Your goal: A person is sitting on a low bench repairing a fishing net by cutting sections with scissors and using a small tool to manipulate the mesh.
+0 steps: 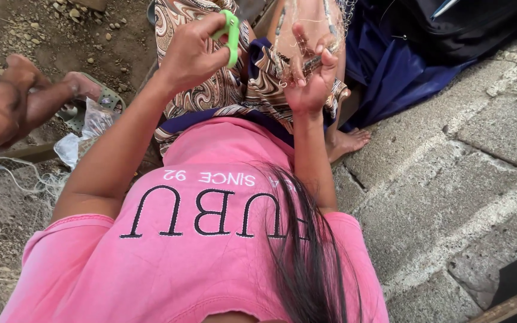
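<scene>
Two hands [252,60] amid fishing net [306,36]

pink shirt [198,251], green tool [232,36], blue cloth [390,72]

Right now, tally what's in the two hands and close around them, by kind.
Green plastic tool, in left hand: 1
Fine fishing net, held by right hand: 1
Clear plastic bag on the ground: 1
Sandal on another person's foot: 1
Blue cloth by the wall: 1
Total: 5
</scene>
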